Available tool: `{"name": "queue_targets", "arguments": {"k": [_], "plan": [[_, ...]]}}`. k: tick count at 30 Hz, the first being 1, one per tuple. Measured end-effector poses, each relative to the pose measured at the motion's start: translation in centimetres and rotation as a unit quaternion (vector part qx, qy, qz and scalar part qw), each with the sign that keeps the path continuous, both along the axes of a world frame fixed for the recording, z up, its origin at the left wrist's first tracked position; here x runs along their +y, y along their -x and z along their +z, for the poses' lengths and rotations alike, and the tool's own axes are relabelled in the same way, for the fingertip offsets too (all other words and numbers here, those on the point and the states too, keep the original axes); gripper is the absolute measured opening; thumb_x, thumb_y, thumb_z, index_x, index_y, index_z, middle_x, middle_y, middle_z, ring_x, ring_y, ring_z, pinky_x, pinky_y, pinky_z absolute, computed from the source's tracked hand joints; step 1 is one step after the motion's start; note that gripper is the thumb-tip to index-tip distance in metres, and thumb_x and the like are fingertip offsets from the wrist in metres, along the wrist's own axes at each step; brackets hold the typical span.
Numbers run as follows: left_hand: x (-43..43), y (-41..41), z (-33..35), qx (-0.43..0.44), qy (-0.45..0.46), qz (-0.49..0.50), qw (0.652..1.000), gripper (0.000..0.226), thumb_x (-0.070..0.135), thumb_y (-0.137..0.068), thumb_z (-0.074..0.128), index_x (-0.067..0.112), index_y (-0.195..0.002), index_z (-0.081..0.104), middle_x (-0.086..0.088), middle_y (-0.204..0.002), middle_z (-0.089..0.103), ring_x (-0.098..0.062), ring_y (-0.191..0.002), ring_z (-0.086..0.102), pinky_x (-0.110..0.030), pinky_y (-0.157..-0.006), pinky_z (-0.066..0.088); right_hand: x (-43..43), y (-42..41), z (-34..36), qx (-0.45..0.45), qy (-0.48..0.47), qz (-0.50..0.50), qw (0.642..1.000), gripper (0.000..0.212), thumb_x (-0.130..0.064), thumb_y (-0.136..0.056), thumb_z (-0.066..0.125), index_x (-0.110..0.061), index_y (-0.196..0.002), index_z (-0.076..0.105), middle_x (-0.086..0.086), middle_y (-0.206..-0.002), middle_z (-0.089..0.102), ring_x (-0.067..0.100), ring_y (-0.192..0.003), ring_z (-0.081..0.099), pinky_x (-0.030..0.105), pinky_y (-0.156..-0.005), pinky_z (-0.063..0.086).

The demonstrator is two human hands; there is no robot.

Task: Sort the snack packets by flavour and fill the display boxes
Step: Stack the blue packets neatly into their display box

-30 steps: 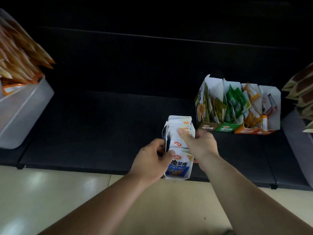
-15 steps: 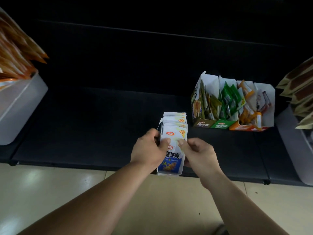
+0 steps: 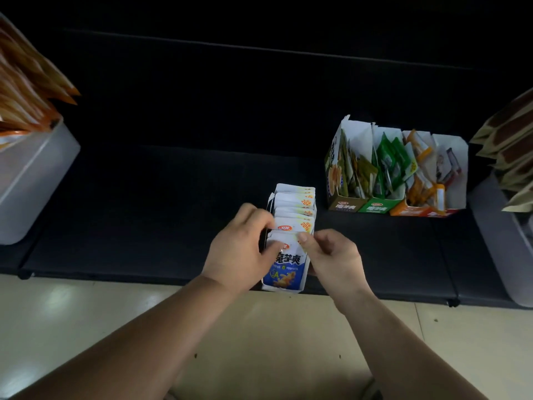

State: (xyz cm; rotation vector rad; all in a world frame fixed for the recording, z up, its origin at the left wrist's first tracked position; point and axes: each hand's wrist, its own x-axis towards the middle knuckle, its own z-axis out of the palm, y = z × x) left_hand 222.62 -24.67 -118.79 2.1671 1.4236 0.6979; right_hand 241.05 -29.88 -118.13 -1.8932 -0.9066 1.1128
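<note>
A white and blue display box (image 3: pixel 284 277) stands at the front edge of the dark shelf (image 3: pixel 144 212), filled with a row of white and blue snack packets (image 3: pixel 294 210). My left hand (image 3: pixel 239 249) grips the box's left side, thumb on the front packet. My right hand (image 3: pixel 331 255) pinches the top right corner of that front packet. Further right stand three more display boxes: an olive one (image 3: pixel 344 206), a green one (image 3: pixel 377 208) and an orange one (image 3: pixel 412 210), each holding packets of its own colour.
A white bin (image 3: pixel 31 180) with orange packets sits at the far left of the shelf. Another pale bin (image 3: pixel 501 241) with brown and cream packets is at the far right. Pale floor tiles (image 3: pixel 57 313) lie below the shelf edge.
My right hand slid from the box's right side to the front packet's top corner. The left hand stayed on the box's left side, thumb moving onto the front packet.
</note>
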Motion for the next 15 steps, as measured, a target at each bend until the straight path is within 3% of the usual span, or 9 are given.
{"name": "queue_targets", "arguments": {"k": [2,5,10,15], "plan": [[0.2,0.2,0.0,0.024,0.0,-0.031,0.999,0.04,0.038,-0.086,0.08,0.024,-0.12,0.064,0.01,-0.112,0.05,-0.005,-0.073,0.053,-0.026,-0.058,0.05,-0.5,0.0,0.1,0.028,-0.004,0.009,1.0,0.015,-0.037,-0.094,0.074,-0.022,-0.095,0.069,-0.004,-0.092,0.079,0.013,-0.088,0.078,0.05,-0.078,0.065],[-0.2,0.2,-0.5,0.037,0.011,-0.048,0.998,0.032,0.04,-0.09,0.075,0.021,-0.117,0.071,0.008,-0.107,0.051,-0.006,-0.073,0.05,-0.027,-0.058,0.048,-0.9,0.1,0.6,0.048,-0.008,0.018,0.999,0.009,-0.029,-0.094,0.076,-0.027,-0.101,0.07,-0.011,-0.095,0.079,0.007,-0.091,0.077,0.041,-0.08,0.065],[0.4,0.2,-0.5,-0.025,0.026,-0.058,0.998,0.014,0.029,-0.098,0.068,0.021,-0.106,0.076,0.012,-0.099,0.056,-0.007,-0.08,0.059,-0.034,-0.064,0.055,-1.0,0.0,1.2,0.064,-0.016,0.023,0.998,0.013,-0.024,-0.091,0.079,-0.027,-0.101,0.072,-0.015,-0.094,0.079,0.005,-0.092,0.076,0.028,-0.074,0.064],[1.3,-0.2,1.2,-0.116,0.141,-0.045,0.982,0.012,0.026,-0.102,0.063,0.022,-0.094,0.071,0.013,-0.081,0.071,-0.003,-0.073,0.067,-0.036,-0.063,0.057,-0.4,-0.1,1.7,0.098,-0.044,-0.003,0.994,0.025,-0.021,-0.088,0.082,-0.025,-0.109,0.07,-0.01,-0.098,0.08,0.006,-0.092,0.077,0.025,-0.073,0.062]]}}
